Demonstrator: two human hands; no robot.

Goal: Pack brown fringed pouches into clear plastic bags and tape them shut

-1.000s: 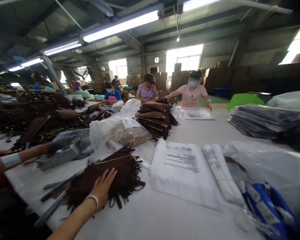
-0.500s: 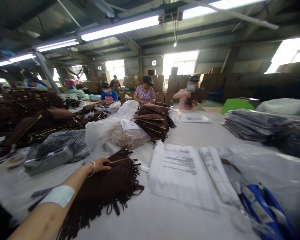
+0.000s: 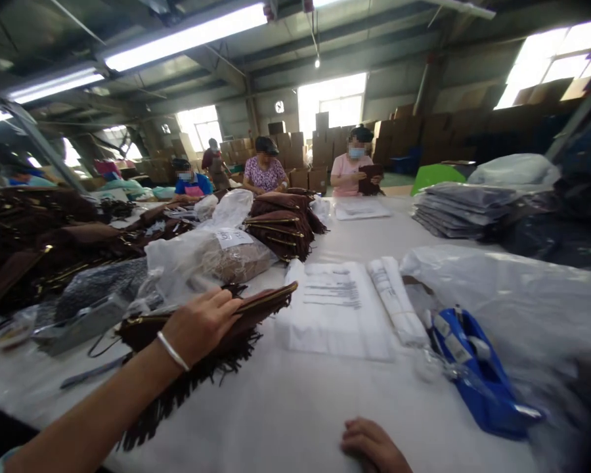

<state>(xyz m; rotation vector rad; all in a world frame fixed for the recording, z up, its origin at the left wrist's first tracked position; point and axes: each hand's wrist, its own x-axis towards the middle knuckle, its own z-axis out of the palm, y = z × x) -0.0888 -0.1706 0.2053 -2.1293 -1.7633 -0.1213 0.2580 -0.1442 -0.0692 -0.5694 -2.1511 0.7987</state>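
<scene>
Pouch (image 3: 256,312) of dark brown, suede-like material, zipped in brass tone and fringed with narrow strips, is located left of the printed bag stack (image 3: 320,338), our landmark. We hold its upper edge with our left hand (image 3: 201,328), fingers closed over the material; the body tilts and the fringe hangs toward us. Our right hand (image 3: 374,447) enters in part, nearer to us than the landmark, fingers curled; we cannot tell whether it holds anything. The landmark consists of flat, thin, whitish sheets with dark print. Just right of it we find a banded plastic roll (image 3: 396,302), then a glossy blue tape dispenser (image 3: 473,368). Behind and left of it are a wrinkled translucent sack (image 3: 172,263) and a layered pile of zipped brown pouches (image 3: 280,223).
</scene>
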